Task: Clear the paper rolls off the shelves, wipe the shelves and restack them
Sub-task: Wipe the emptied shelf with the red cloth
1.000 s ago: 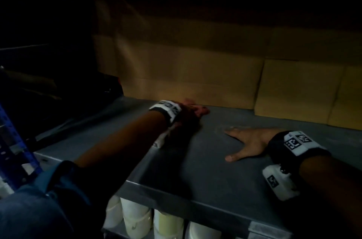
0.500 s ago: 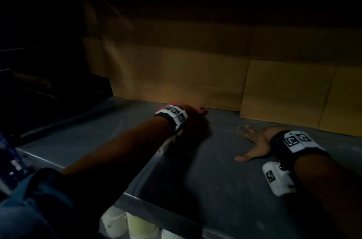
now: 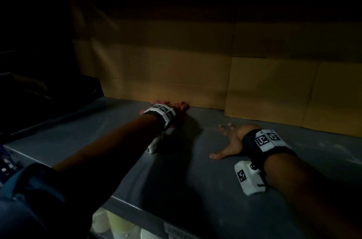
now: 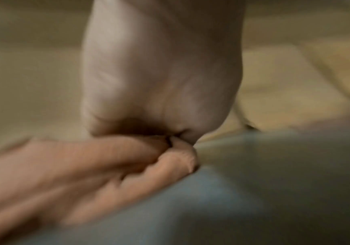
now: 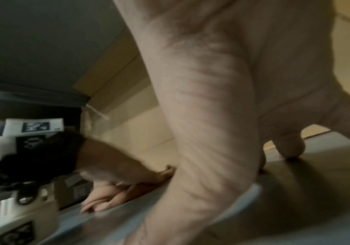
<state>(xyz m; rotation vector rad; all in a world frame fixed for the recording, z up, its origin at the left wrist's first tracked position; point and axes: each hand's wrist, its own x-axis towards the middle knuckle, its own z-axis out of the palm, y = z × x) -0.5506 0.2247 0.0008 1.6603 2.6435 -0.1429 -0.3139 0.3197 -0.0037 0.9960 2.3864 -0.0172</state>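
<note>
Stage: you appear to be on the wiping step; nothing stands on the grey shelf [image 3: 195,189] in view.
Left hands state: the left hand [image 3: 172,110] lies low on the shelf at the back, beside the cardboard [image 3: 166,74]. Something pinkish [image 3: 181,105] shows at the fingers, perhaps a cloth. I cannot tell the grip.
Right hands state: the right hand [image 3: 231,141] is flat on the shelf with its fingers spread, holding nothing.
Task things: the paper rolls [image 3: 117,225] sit on the tier below, under the front edge.
Orientation: the rolls look upright, long axis vertical, but they are mostly hidden. The shelf runs left to right.
Risk 1: a stroke into the cardboard could shift it.
Risk 2: dust swept forward could fall on the rolls below.
Risk 3: in this dim light you could miss patches.
</note>
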